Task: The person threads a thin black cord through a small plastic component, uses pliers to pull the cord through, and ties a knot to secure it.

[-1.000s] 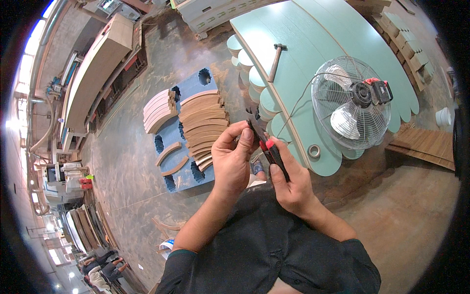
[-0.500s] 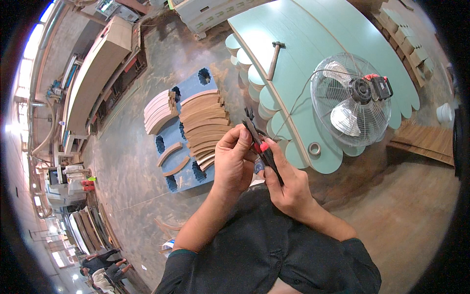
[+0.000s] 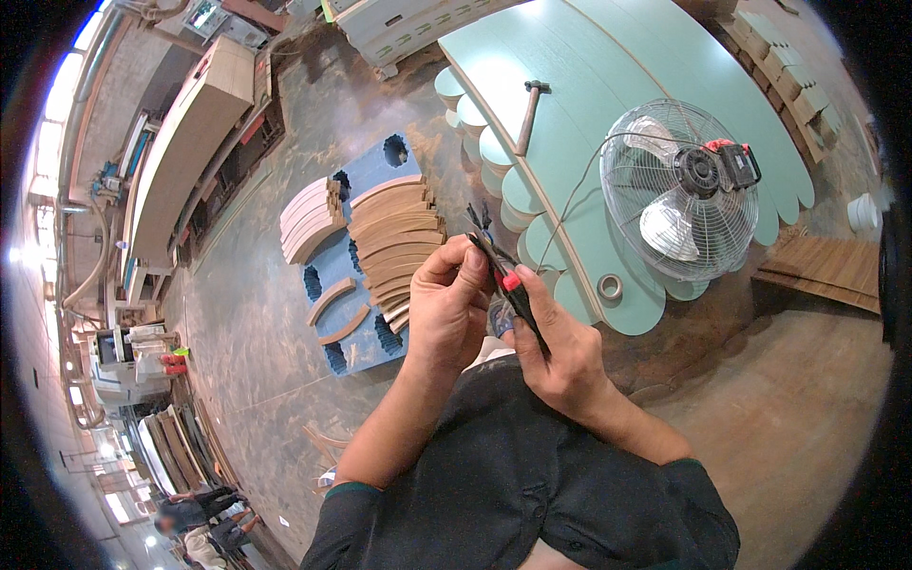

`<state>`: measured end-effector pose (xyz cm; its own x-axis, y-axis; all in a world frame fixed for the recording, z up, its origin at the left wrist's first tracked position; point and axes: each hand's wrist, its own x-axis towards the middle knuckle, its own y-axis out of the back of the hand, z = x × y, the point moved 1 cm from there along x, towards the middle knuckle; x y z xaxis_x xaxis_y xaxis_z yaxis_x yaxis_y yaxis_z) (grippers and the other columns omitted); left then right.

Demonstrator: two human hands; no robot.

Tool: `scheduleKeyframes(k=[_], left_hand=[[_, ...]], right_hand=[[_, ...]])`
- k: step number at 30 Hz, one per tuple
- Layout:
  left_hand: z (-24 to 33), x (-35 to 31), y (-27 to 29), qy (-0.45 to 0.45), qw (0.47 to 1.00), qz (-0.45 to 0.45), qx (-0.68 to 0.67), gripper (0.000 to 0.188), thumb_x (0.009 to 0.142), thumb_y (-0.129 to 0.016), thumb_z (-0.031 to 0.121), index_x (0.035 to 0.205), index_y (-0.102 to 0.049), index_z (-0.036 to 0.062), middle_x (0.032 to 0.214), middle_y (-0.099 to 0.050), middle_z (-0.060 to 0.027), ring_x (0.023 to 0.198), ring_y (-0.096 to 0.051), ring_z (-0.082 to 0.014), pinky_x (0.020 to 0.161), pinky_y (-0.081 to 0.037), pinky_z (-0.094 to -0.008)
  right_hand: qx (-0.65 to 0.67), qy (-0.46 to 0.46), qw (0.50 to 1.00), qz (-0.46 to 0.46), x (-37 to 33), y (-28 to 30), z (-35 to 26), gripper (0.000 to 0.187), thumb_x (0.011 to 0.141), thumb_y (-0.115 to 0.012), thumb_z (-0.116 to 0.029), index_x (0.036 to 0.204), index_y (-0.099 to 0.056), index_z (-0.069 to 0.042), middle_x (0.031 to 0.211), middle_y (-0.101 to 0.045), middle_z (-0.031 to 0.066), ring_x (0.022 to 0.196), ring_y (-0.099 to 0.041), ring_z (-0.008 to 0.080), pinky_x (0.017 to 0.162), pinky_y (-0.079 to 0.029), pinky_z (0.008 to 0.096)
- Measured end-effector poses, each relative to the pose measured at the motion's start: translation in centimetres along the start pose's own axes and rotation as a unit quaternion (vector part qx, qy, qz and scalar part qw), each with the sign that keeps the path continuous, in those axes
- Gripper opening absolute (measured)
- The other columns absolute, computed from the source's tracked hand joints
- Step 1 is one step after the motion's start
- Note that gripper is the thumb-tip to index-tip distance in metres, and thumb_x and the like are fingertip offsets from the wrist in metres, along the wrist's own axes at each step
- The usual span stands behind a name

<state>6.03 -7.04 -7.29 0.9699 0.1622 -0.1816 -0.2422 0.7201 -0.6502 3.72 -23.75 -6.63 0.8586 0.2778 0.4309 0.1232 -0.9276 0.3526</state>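
In front of my chest, my right hand point(image 3: 562, 353) is closed around a slim black-and-red hand tool point(image 3: 514, 284), thumb lying along its red part. My left hand point(image 3: 450, 302) pinches by the tool's upper end, thumb pressed to the fingers; what exactly lies in this pinch is mostly hidden. Dark thin strands point(image 3: 478, 218) stick up just above both hands. A grey cord point(image 3: 568, 214) runs from the wire-caged fan point(image 3: 680, 190) down toward my hands, and its end is hidden behind them.
Pale green scalloped panels point(image 3: 570, 95) lie stacked at right, bearing the fan, a hammer point(image 3: 528, 119) and a tape roll point(image 3: 610, 287). Curved wooden pieces point(image 3: 394, 242) rest on a blue pallet point(image 3: 375, 161) ahead-left. Brown boards point(image 3: 822, 275) are at far right. People point(image 3: 204, 522) are at lower left.
Both hands stay together at the tool. My left hand and the dark strands have shifted slightly left. The surroundings look the same.
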Motion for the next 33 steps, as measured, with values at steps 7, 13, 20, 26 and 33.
scheduleKeyframes(k=[7,13,20,26,33], left_hand=[[0.1,-0.1,0.1,-0.001,1.0,-0.015,-0.008,0.012,0.101,-0.069,0.014,0.108,-0.073,0.0045,0.102,-0.076,-0.0078,0.093,-0.073,-0.0181,0.085,-0.059,-0.0336],[0.6,-0.9,-0.3,0.012,0.999,-0.041,-0.03,0.011,0.099,-0.071,0.007,0.108,-0.073,0.0006,0.115,-0.069,-0.0067,0.101,-0.069,-0.0162,0.09,-0.057,-0.0316],[0.5,-0.7,0.5,-0.024,1.0,-0.021,0.003,0.015,0.103,-0.067,0.015,0.11,-0.071,0.0017,0.103,-0.076,-0.0085,0.093,-0.073,-0.0197,0.085,-0.061,-0.0355],[1.5,-1.2,-0.5,0.011,1.0,-0.011,-0.016,0.015,0.103,-0.067,0.013,0.111,-0.071,0.0008,0.106,-0.074,-0.0084,0.094,-0.072,-0.0199,0.088,-0.06,-0.0363],[1.9,-1.8,-0.5,-0.006,0.999,-0.01,0.043,0.017,0.103,-0.069,0.015,0.111,-0.071,-0.0002,0.102,-0.075,-0.0075,0.087,-0.072,-0.0178,0.08,-0.06,-0.0356]], right_hand=[[0.032,-0.006,0.999,0.012,-0.3,-0.3,-0.1,0.056,0.099,-0.064,-0.005,0.152,-0.047,0.005,0.119,-0.071,0.0284,0.095,-0.076,0.0394,0.078,-0.06,0.0406],[0.035,0.03,0.999,0.02,0.4,-0.2,-0.4,0.065,0.096,-0.065,-0.003,0.157,-0.041,0.001,0.119,-0.07,0.0275,0.094,-0.074,0.0407,0.076,-0.06,0.0425],[0.021,0.031,0.999,0.008,-0.3,-0.6,-0.2,0.065,0.095,-0.066,-0.003,0.156,-0.042,0.001,0.12,-0.07,0.0271,0.094,-0.074,0.0413,0.077,-0.06,0.0432],[0.191,-0.033,0.981,-0.002,-1.3,-1.3,0.8,0.057,0.101,-0.058,-0.003,0.154,-0.039,0.0,0.122,-0.07,0.0231,0.091,-0.073,0.0292,0.08,-0.059,0.0378],[0.352,-0.156,0.922,0.046,2.5,0.5,-1.0,0.046,0.099,-0.061,-0.002,0.143,-0.047,0.0,0.102,-0.063,0.0064,0.082,-0.059,0.009,0.069,-0.053,0.0246]])
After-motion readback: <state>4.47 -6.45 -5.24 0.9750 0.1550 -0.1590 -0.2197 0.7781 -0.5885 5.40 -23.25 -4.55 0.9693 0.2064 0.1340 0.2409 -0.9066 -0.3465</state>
